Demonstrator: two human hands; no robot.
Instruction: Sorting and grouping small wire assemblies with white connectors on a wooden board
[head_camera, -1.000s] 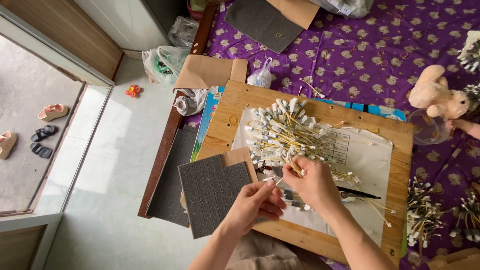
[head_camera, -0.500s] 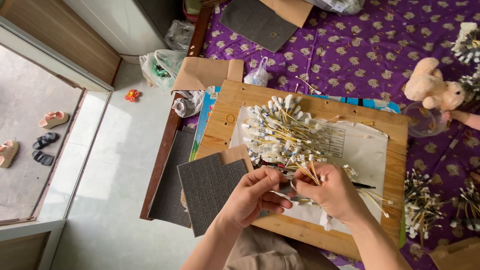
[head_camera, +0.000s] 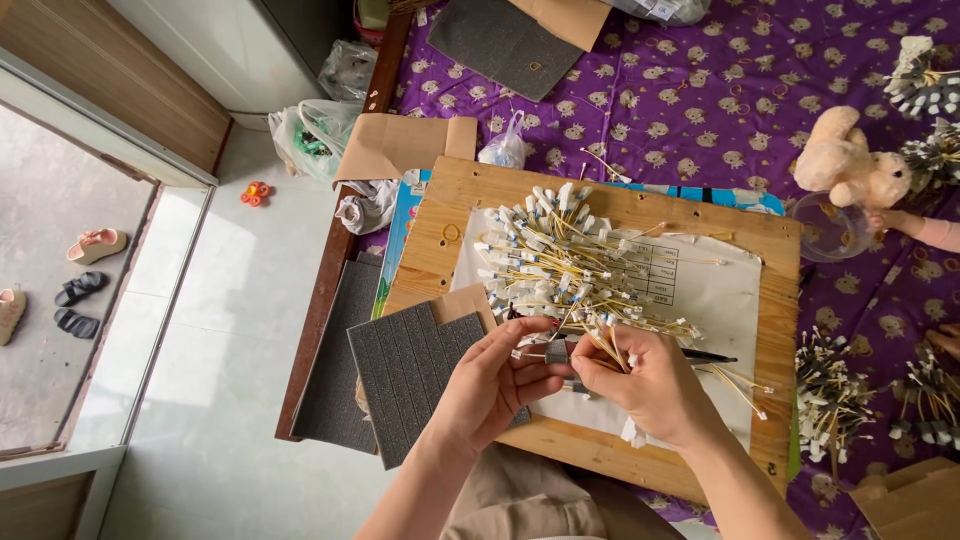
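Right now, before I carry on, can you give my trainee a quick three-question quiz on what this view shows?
1. True or false: the right hand grips a bunch of thin yellow wires.
2. What lies under the left hand? A) a grey foam pad B) a plush toy C) a sandal
3. Fill in: the loose pile of wires rests on a white sheet laid on a ____ board.

Key
1. True; the strands fan out from between its fingers.
2. A; the ridged grey foam pad sits at the board's near left corner.
3. Wooden; the wooden board sits on the purple patterned cloth.
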